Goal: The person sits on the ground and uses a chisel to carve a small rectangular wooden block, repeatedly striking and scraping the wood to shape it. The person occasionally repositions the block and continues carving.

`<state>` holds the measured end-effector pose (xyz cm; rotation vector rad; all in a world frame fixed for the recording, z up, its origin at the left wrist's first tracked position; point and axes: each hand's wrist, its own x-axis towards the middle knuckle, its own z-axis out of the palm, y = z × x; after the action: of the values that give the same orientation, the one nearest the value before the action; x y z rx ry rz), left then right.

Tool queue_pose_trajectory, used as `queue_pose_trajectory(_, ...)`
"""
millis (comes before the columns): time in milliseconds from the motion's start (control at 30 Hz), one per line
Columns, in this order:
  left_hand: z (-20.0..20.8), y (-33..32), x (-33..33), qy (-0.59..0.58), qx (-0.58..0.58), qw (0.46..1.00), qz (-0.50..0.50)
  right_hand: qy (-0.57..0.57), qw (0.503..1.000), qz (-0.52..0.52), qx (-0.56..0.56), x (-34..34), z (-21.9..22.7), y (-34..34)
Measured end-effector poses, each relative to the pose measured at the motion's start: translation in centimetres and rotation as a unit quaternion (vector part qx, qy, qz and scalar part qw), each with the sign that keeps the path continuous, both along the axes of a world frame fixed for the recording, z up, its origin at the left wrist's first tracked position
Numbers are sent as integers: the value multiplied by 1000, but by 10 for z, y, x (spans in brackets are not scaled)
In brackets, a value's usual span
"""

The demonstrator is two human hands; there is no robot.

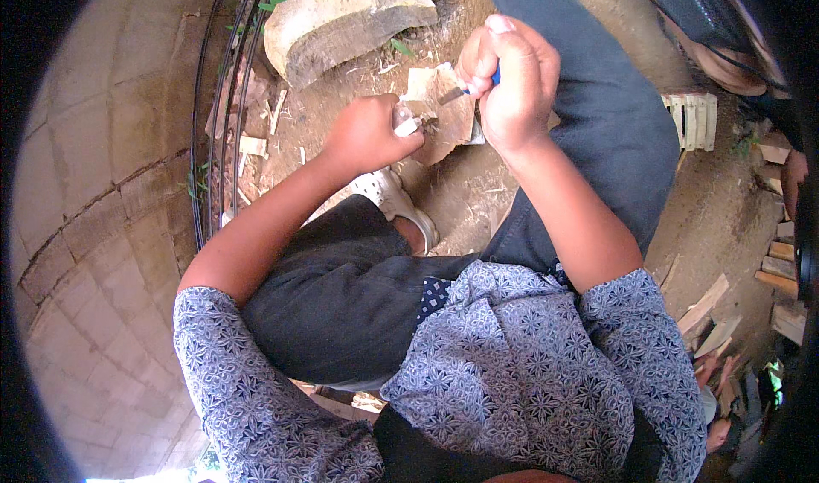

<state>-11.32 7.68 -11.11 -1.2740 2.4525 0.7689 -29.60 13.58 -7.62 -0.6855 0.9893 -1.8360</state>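
My right hand (520, 82) is closed in a fist around a blue-handled tool with a short metal blade (454, 96). The blade points left, toward my other hand. My left hand (368, 135) is closed on a small whitish piece (407, 128), partly hidden by the fingers. Beneath the blade and close to both hands is a flat, light brown piece of wood (450, 129) with an uneven edge.
A large curved wood block (345, 22) lies on the ground ahead. Wood chips (253, 146) and dark cables (213, 99) run along the left by a block wall (102, 167). A white slatted object (691, 120) and wood offcuts (704, 304) lie to the right. Someone's arm (717, 69) shows upper right.
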Motion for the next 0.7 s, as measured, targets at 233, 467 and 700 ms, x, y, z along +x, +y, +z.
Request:
queue_pose_trajectory(233,-4,3,-8,28,29,996,76,-2,998,-36,42,10,-62,-10)
queue_pose_trajectory(467,-21,7,3,64,50,990,116,-41,998,-21,-52,-6,-17,-16)
queue_pose_trajectory(700,-16,6,-5,33,22,994,100,-31,999,-15,32,-3,-74,-21)
